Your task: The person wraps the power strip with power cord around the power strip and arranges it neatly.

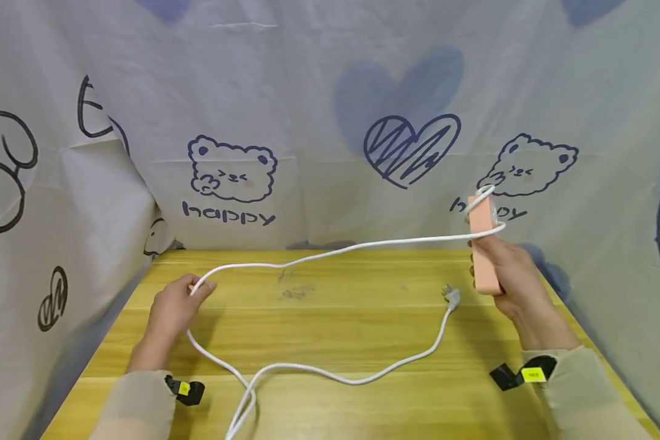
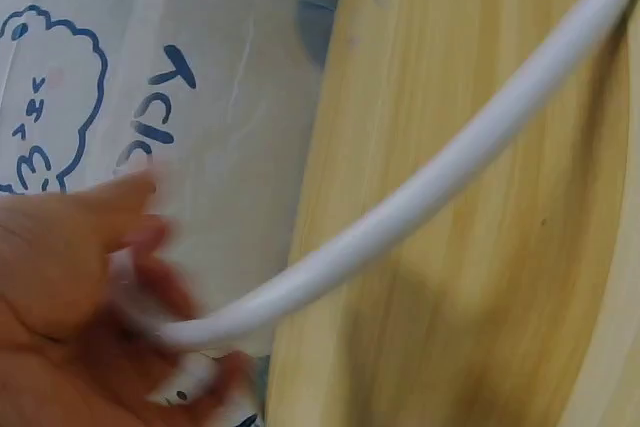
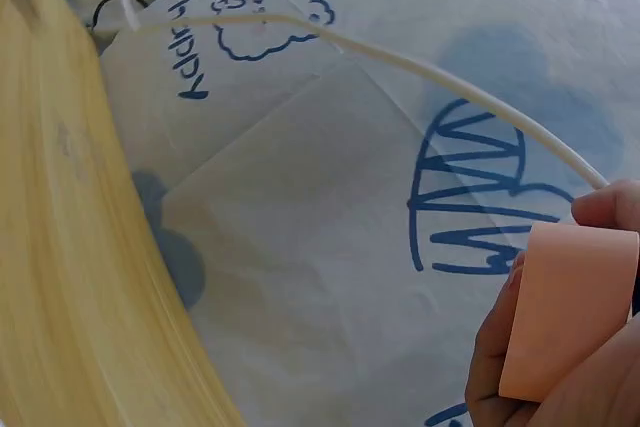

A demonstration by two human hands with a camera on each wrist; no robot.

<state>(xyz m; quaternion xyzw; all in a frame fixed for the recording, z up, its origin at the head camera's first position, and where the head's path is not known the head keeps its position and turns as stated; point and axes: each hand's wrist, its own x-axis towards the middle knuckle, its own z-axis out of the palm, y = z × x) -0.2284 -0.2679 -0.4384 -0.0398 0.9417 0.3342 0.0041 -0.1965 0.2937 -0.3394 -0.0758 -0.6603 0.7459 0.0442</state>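
Observation:
My right hand [image 1: 519,284] grips a peach-coloured power strip [image 1: 485,269], held up on end above the table's right side. Its white power cord [image 1: 374,244] loops round the upper part of the strip. From there the cord stretches leftward to my left hand [image 1: 170,311], which holds it between thumb and fingers. The left wrist view shows the cord [image 2: 400,212] passing into the slightly blurred fingers. In the right wrist view the strip's plain side [image 3: 570,312] faces the camera; its socket face is hidden. The white plug [image 1: 451,297] lies on the table near my right hand.
The slack cord crosses itself near the front of the wooden table [image 1: 352,330] and runs out of view at the bottom. A printed pale cloth [image 1: 319,122] hangs behind the table and along both sides.

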